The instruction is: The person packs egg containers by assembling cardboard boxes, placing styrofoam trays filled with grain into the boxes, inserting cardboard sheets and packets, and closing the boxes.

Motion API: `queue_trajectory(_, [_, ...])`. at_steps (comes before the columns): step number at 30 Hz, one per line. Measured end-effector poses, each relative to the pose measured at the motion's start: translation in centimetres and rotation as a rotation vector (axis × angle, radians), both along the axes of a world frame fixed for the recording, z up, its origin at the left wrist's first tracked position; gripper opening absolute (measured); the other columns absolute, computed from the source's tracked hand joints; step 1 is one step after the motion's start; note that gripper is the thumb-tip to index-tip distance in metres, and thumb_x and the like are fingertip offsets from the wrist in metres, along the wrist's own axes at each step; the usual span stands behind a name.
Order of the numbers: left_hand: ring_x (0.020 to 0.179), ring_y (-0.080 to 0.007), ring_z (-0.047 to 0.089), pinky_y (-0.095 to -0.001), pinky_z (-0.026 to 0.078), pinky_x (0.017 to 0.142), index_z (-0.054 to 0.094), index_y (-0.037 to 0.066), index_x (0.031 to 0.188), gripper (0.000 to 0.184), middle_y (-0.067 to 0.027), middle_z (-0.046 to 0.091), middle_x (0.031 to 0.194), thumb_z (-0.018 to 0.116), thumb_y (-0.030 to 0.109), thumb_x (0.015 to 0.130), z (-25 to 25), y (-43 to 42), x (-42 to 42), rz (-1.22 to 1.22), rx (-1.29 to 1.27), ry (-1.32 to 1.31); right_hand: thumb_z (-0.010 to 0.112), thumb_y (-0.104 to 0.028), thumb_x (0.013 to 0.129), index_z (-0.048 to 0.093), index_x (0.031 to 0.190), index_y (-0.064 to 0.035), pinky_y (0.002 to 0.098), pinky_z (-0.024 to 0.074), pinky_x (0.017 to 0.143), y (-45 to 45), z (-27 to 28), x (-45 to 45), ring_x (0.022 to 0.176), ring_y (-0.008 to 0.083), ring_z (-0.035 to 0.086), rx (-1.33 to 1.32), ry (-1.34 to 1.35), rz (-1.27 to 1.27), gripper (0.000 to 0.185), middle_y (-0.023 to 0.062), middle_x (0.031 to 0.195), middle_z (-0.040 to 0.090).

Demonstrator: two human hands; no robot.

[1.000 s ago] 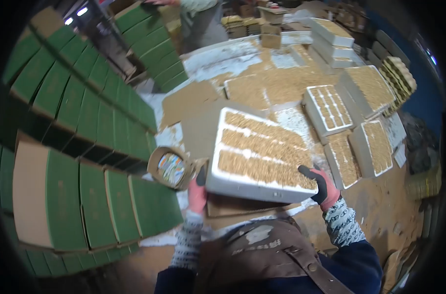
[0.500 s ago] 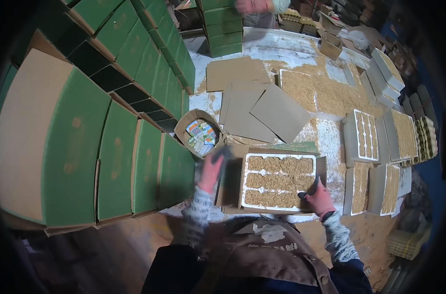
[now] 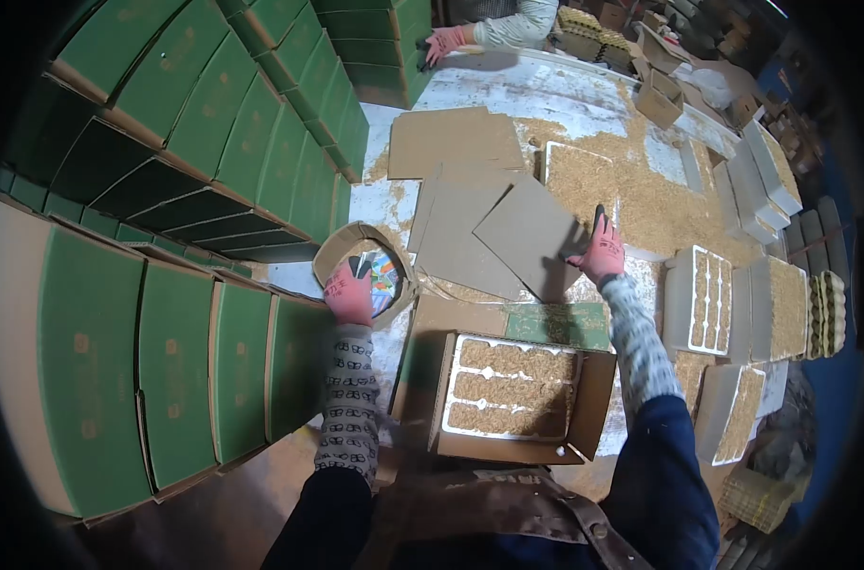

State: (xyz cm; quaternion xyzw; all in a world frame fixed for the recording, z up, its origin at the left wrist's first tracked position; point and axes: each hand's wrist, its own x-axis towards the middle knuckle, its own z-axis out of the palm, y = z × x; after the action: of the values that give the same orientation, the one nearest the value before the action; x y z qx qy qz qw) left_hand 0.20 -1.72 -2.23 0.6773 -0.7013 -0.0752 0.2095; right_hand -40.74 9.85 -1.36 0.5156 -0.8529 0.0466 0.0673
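My left hand (image 3: 349, 293), in a pink glove with dark fingertips, reaches over the rim of a round cardboard container (image 3: 335, 252). Its fingers are stretched out at the small colourful printed cards (image 3: 384, 275) inside; no card shows lifted. My right hand (image 3: 601, 252), gloved alike, hovers by the right corner of a loose cardboard sheet (image 3: 531, 233), thumb and fingers apart, holding nothing. In front of my body stands an open carton (image 3: 598, 404). Inside it sits a white foam tray (image 3: 512, 391), its rows filled with a tan, sawdust-like material.
Green cartons (image 3: 180, 380) are stacked high at the left. More filled foam boxes (image 3: 698, 299) stand at the right, near loose tan material (image 3: 669, 209). Across the table a co-worker's gloved hand (image 3: 441, 45) touches a green stack. A small open box (image 3: 660, 98) is at the back.
My left hand has moved left into the round container. My right hand has left the foam tray and gone forward over the cardboard sheets. The tray now sits lower inside the carton.
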Motion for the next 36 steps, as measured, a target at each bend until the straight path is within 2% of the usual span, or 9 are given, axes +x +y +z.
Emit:
queue_trajectory(6, [0.073,-0.026,0.058,-0.0371,0.045,0.065,0.059,0.007,0.089,0.03,-0.0106,0.058,0.079,0.074,0.022,0.067,9.3,8.5,-4.7,-0.607,-0.515,0.482,0.069,-0.022,0.069,0.048,0.121,-0.0163,0.0421,0.0455,0.082,0.1,1.2,-0.3,0.095,0.0325,0.057,0.03,-0.37,0.145,0.056,0.0154,0.106,0.059])
queue_trajectory(10, [0.099,-0.0225,0.052,-0.0371,0.041,0.085,0.053,0.009,0.108,0.025,-0.0072,0.056,0.103,0.05,0.013,0.083,8.7,18.6,-8.8,-1.362,0.042,-0.364,0.059,-0.021,0.077,0.059,0.108,-0.0184,0.041,0.0479,0.072,4.4,5.2,0.4,0.083,0.0342,0.059,-0.107,-0.339,0.211,0.031,0.0156,0.092,0.062])
queue_trajectory(16, [0.117,-0.0313,0.04,-0.0424,0.03,0.1,0.038,0.003,0.129,0.068,-0.0188,0.042,0.127,0.067,0.026,0.071,12.0,18.5,-3.0,-0.995,0.024,0.212,0.059,-0.004,0.074,0.06,0.09,-0.0118,0.034,0.0465,0.052,14.7,17.2,8.4,0.062,0.0215,0.057,-0.363,0.054,0.428,0.018,0.0048,0.08,0.058])
queue_trajectory(19, [0.113,-0.0314,0.045,-0.0384,0.037,0.096,0.035,-0.004,0.128,0.072,-0.0193,0.043,0.125,0.071,0.017,0.07,5.8,18.2,-0.2,-0.69,0.051,0.247,0.056,-0.011,0.074,0.058,0.098,-0.0193,0.0297,0.0452,0.053,20.7,14.9,14.3,0.066,0.0171,0.053,-0.049,-0.085,0.771,0.025,0.0013,0.086,0.055])
queue_trajectory(20, [0.116,-0.0268,0.045,-0.0347,0.037,0.098,0.033,-0.003,0.13,0.065,-0.016,0.043,0.127,0.067,0.007,0.075,2.1,18.5,0.1,-0.569,0.377,0.935,0.055,-0.015,0.076,0.058,0.101,-0.0188,0.0309,0.0462,0.062,22.2,11.8,15.1,0.073,0.019,0.053,-0.035,-0.054,0.926,0.025,0.0004,0.09,0.053])
queue_trajectory(22, [0.116,-0.0197,0.045,-0.0323,0.037,0.098,0.03,-0.001,0.133,0.065,-0.0109,0.044,0.127,0.06,-0.007,0.075,0.6,18.9,-0.1,-0.504,0.475,1.111,0.056,-0.021,0.077,0.059,0.103,-0.0174,0.0325,0.0456,0.071,23.6,7.7,15.9,0.084,0.02,0.055,0.373,-0.259,0.783,0.027,0.0034,0.097,0.056])
queue_trajectory(30, [0.112,-0.0307,0.047,-0.0371,0.037,0.097,0.052,0.002,0.113,0.043,-0.0188,0.05,0.119,0.066,0.013,0.074,5.7,19.3,-0.2,-0.723,0.132,0.387,0.07,-0.012,0.072,0.048,0.125,-0.0101,0.0366,0.049,0.087,25.0,12.0,9.1,0.106,0.027,0.056,-0.254,-0.923,0.052,0.058,0.0123,0.117,0.056])
queue_trajectory(34, [0.123,-0.0355,0.035,-0.0413,0.029,0.103,0.038,0.008,0.131,0.062,-0.0199,0.037,0.133,0.064,0.023,0.076,4.5,19.1,-2.7,-1.251,0.316,-0.033,0.068,-0.021,0.079,0.025,0.135,0.0011,0.0303,0.0527,0.078,21.6,1.6,5.8,0.09,0.0269,0.061,0.172,-1.705,-0.252,0.074,0.0181,0.101,0.06])
queue_trajectory(36, [0.127,-0.0372,0.029,-0.042,0.025,0.105,0.028,0.01,0.139,0.077,-0.0204,0.028,0.139,0.067,0.024,0.073,3.6,18.3,-2.4,-1.335,0.298,-0.035,0.073,-0.04,0.07,0.029,0.133,0.0054,0.0358,0.0389,0.094,20.9,-4.1,7.8,0.108,0.0327,0.048,0.26,-1.16,-0.132,0.089,0.0228,0.124,0.043])
